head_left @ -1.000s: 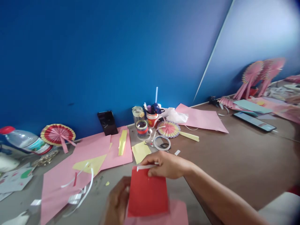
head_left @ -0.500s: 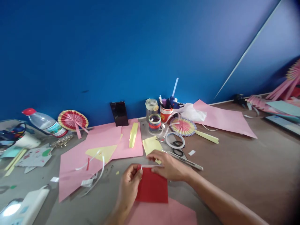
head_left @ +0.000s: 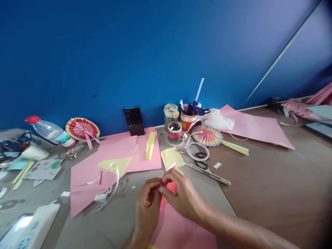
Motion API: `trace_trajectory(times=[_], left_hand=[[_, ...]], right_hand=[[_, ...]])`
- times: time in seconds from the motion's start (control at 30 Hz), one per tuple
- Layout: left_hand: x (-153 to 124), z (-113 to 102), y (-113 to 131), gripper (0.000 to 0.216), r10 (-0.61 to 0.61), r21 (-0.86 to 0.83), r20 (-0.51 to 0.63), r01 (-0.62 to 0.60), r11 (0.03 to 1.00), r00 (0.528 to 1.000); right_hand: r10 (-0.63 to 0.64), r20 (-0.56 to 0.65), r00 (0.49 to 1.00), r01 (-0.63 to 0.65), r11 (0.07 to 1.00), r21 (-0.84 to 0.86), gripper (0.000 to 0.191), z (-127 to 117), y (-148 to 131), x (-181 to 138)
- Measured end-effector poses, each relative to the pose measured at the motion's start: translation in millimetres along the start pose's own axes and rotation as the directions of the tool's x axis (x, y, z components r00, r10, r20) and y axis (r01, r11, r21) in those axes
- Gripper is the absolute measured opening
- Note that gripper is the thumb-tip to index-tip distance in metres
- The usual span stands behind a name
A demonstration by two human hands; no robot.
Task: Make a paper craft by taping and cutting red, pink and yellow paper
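My left hand (head_left: pixel 149 202) and my right hand (head_left: pixel 180 195) meet at the front middle of the table, fingertips pinched together. Between them is a sheet of red paper (head_left: pixel 169 195), tilted up and mostly covered by my fingers. A white strip (head_left: pixel 171 167) shows at its upper end, above my right fingers. Under my hands lies a pink paper sheet (head_left: pixel 185 230). Just beyond them sit a yellow paper square (head_left: pixel 169 156) and a slim craft knife (head_left: pixel 207 173). A roll of white tape (head_left: pixel 198 152) rests over black-handled scissors (head_left: pixel 201 164).
Pink sheets (head_left: pixel 116 147) with yellow scraps spread to the left. Along the blue wall stand a phone (head_left: pixel 134 121), a jar (head_left: pixel 171 114), a red cup of tools (head_left: pixel 187 121) and paper fans (head_left: pixel 207 135). A bottle (head_left: pixel 55 135) leans at left; a white device (head_left: pixel 38 224) lies front left.
The red paper, earlier flat and facing up, is now tilted and mostly hidden by my fingers. My right hand has closed in beside my left. The view has shifted slightly.
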State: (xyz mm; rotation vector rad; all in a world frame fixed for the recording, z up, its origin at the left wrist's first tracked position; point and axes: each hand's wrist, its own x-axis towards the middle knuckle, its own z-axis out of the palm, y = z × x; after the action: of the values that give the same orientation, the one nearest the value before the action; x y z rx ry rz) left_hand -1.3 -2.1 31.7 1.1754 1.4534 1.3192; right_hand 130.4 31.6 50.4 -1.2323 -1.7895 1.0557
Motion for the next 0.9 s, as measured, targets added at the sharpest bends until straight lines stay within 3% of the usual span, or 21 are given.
trace_trajectory(times=[0.13,0.23,0.3,0.4,0.43,0.47,0.5,0.53,0.6,0.67,0.7,0.77,0.8,0.83,0.9], left_hand=[[0,-1,1,0.014,-0.060,0.029,-0.024,0.061,0.998,0.998],[3,-5,-2,0.022,-0.212,-0.067,-0.033,0.209,0.976,0.977],[7,-8,-2,0.028,-0.341,-0.237,-0.012,0.328,0.914,0.940],[12,-11,2,0.034,-0.432,-0.430,0.009,0.393,0.812,0.902],[13,-12,5,0.035,-0.438,-0.452,0.008,0.394,0.800,0.899],[15,-12,7,0.036,-0.442,-0.461,0.005,0.395,0.795,0.897],[16,-13,8,0.036,-0.447,-0.467,0.003,0.397,0.790,0.894],[17,-12,9,0.036,-0.452,-0.479,0.000,0.397,0.783,0.892],[18,-11,6,0.036,-0.458,-0.505,-0.009,0.391,0.769,0.889],[19,-8,2,0.037,-0.454,-0.526,-0.013,0.380,0.761,0.891],[18,-7,0,0.037,-0.452,-0.526,-0.013,0.378,0.762,0.892],[16,-4,0,0.035,-0.455,-0.518,-0.004,0.387,0.763,0.891],[15,-4,1,0.035,-0.458,-0.514,0.001,0.393,0.763,0.889],[13,-3,4,0.034,-0.461,-0.509,0.004,0.399,0.763,0.887],[11,-2,10,0.035,-0.465,-0.501,0.006,0.405,0.765,0.886]], right_hand=[[-0.048,0.004,0.999,0.048,0.998,0.030,0.016,2,1,0],[-0.019,0.086,0.996,0.020,1.000,-0.009,0.015,-12,4,5],[0.040,0.192,0.980,-0.026,0.997,-0.076,0.012,-38,14,12],[0.174,0.308,0.935,-0.112,0.972,-0.207,0.011,-102,43,22],[0.194,0.282,0.939,-0.121,0.959,-0.257,0.012,-125,55,24],[0.231,0.178,0.956,-0.166,0.933,-0.319,0.014,-148,67,26],[0.263,-0.030,0.964,-0.251,0.875,-0.414,0.017,-167,78,27],[0.246,-0.245,0.938,-0.339,0.798,-0.497,0.018,-182,87,27],[0.202,-0.390,0.899,-0.397,0.752,-0.527,0.022,-193,98,25],[0.086,-0.464,0.882,-0.358,0.763,-0.538,0.044,-181,95,23],[-0.067,-0.472,0.879,-0.245,0.785,-0.569,0.053,-169,89,22],[-0.370,-0.440,0.818,0.035,0.797,-0.603,0.036,-136,68,20],[-0.456,-0.354,0.817,0.174,0.780,-0.602,0.022,-118,55,18],[-0.481,-0.229,0.846,0.283,0.770,-0.573,0.018,-101,43,15],[-0.437,-0.004,0.899,0.392,0.810,-0.436,0.023,-68,21,9]])
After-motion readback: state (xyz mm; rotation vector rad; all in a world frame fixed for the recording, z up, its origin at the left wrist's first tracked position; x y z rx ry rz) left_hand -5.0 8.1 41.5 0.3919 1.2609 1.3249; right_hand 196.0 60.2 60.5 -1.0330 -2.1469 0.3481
